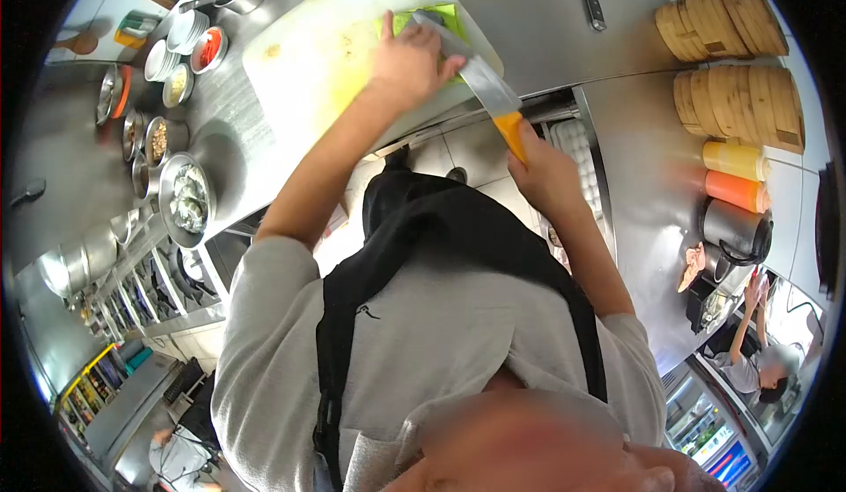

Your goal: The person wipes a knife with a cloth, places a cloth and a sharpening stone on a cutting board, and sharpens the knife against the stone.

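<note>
My right hand point(551, 175) is wrapped round the orange handle of a broad-bladed kitchen knife point(490, 85). The blade slants up and left across the right side of a white cutting board point(300, 60), its far end over a flat, bright green piece point(448, 18) whose kind I cannot make out. My left hand point(407, 64) rests palm down there, fingers apart, thumb beside the blade. Its fingertips lie at the green piece and the blade; whether they press on either is unclear.
Left of the board are small bowls, one with red strips point(208, 48), and a larger metal bowl point(187, 201). Another knife point(592, 3) lies at the back right. Bamboo steamers point(738, 108) and squeeze bottles point(736, 190) line the right wall. Other people point(760, 369) stand farther off.
</note>
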`<state>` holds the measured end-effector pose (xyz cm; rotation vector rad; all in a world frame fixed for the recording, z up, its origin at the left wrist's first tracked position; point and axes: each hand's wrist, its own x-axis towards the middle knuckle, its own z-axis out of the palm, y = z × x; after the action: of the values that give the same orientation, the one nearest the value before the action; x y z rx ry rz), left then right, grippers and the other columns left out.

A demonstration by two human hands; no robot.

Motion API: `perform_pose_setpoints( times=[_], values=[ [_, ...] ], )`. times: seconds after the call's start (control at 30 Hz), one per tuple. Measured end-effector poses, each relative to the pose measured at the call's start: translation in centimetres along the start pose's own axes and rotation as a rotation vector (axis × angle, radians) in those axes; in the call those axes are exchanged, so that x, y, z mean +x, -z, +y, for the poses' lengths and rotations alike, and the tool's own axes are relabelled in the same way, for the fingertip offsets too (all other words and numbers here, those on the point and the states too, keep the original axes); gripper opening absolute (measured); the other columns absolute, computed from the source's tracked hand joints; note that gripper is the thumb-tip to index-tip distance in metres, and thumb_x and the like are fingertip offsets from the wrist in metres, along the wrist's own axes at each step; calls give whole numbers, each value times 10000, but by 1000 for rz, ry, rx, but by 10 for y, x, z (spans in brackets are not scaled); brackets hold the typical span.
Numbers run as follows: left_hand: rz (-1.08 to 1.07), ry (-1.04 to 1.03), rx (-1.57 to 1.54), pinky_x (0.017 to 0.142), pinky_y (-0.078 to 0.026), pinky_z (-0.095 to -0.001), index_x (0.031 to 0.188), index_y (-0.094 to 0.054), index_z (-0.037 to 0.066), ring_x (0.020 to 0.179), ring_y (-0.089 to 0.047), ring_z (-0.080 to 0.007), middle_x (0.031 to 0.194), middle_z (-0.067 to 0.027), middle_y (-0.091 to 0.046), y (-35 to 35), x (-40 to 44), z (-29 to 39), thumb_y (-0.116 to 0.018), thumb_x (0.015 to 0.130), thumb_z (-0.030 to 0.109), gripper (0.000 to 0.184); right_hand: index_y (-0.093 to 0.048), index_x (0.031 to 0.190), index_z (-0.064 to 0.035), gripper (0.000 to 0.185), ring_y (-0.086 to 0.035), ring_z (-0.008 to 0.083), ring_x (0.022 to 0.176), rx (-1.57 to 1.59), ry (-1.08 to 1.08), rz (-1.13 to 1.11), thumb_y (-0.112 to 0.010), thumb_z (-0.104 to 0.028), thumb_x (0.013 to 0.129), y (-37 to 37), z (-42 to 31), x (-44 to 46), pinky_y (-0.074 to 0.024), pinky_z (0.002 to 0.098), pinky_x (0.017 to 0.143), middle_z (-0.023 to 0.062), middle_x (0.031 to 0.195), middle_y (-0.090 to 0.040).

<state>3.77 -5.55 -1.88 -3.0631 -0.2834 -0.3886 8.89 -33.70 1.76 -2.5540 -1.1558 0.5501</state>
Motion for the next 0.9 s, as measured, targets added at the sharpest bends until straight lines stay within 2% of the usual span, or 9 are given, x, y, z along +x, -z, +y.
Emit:
perform_pose_setpoints(
  times=[0.17,0.27,0.3,0.33,0.37,0.43,0.47,0.63,0.9],
  values=[
    [13,-18,11,1187,-226,-648,1121,-654,25,1216,-618,-266,1264,-118,-664,4,-25,13,-557,958,530,540,-497,1334,-56,476,-690,426,774,11,-34,-54,-635,-250,922,-13,4,-21,-541,540,700,223,849,-694],
    [-307,104,70,1187,-177,-676,1277,-623,103,1314,-549,-242,1389,-80,-608,20,39,-33,-515,989,562,553,-509,1377,-77,516,-701,403,874,-50,91,156,-644,-281,923,-19,10,55,-558,497,738,193,1027,-714],
    [128,69,124,1181,-145,-699,1394,-570,170,1314,-550,-265,1417,-53,-603,4,44,-57,-509,988,586,585,-536,1354,-78,500,-709,379,859,-88,166,290,-666,-276,914,-17,9,75,-565,476,722,170,1021,-720],
    [531,50,159,1139,-315,-573,1330,-643,117,1145,-646,-252,1256,-67,-707,26,54,-68,-574,967,586,597,-536,1354,-78,500,-709,379,859,-92,182,310,-666,-276,914,-8,2,82,-565,476,722,170,1021,-720],
    [537,46,167,1139,-315,-573,1330,-643,117,1145,-646,-252,1256,-67,-707,56,57,-68,-574,967,586,597,-555,1337,-83,498,-714,352,839,-79,210,452,-697,-267,897,2,-7,81,-568,449,699,152,1023,-724],
    [639,505,-612,957,-508,-405,1361,-580,-38,1108,-668,-326,1189,-241,-698,105,42,-56,-581,1021,377,536,-573,1320,-88,496,-718,326,819,-69,246,573,-729,-258,881,12,-15,70,-570,422,676,134,1024,-728],
    [735,574,-863,997,-472,-411,1360,-568,-58,1144,-646,-290,1242,-197,-687,82,41,-67,-564,1015,506,661,-573,1323,-88,511,-705,312,768,-72,293,644,-742,-248,868,17,-16,67,-558,412,641,118,957,-711],
    [397,684,-1404,1003,-426,-383,1346,-614,-8,1159,-627,-244,1264,-138,-682,52,23,-67,-459,950,735,856,-588,1308,-94,519,-687,293,706,-110,341,645,-770,-232,842,23,-23,50,-547,403,605,88,880,-691],
    [427,832,-1391,705,-411,-265,987,-766,32,758,-509,-119,845,-7,-647,51,18,-65,-615,943,611,600,-579,1326,-125,535,-669,258,661,-265,401,582,-772,-217,836,23,-22,37,-535,386,593,49,849,-674]
  ],
)
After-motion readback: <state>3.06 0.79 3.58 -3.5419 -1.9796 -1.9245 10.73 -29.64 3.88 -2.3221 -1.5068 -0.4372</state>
